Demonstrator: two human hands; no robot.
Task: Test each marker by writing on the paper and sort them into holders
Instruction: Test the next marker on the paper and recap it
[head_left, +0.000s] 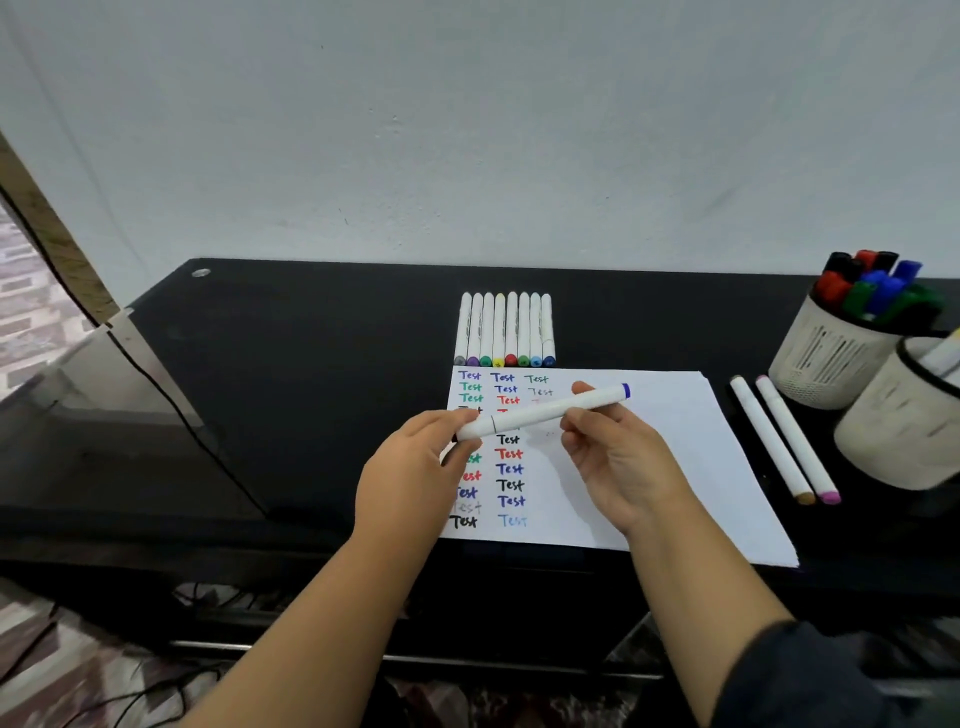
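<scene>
Both hands hold a white marker (545, 410) above the paper (649, 467) on the black table (311, 364): left hand (410, 478) pinches its near end, right hand (618, 457) grips the barrel. Two holders (826, 358) stand at right.

A sheet of paper (649, 457) lay on the desk (311, 364), a row of markers (505, 330) just behind it. Two loose markers (784, 439) lay to its right, before two holders (831, 353). Both hands held one marker (545, 410) above the paper.
</scene>
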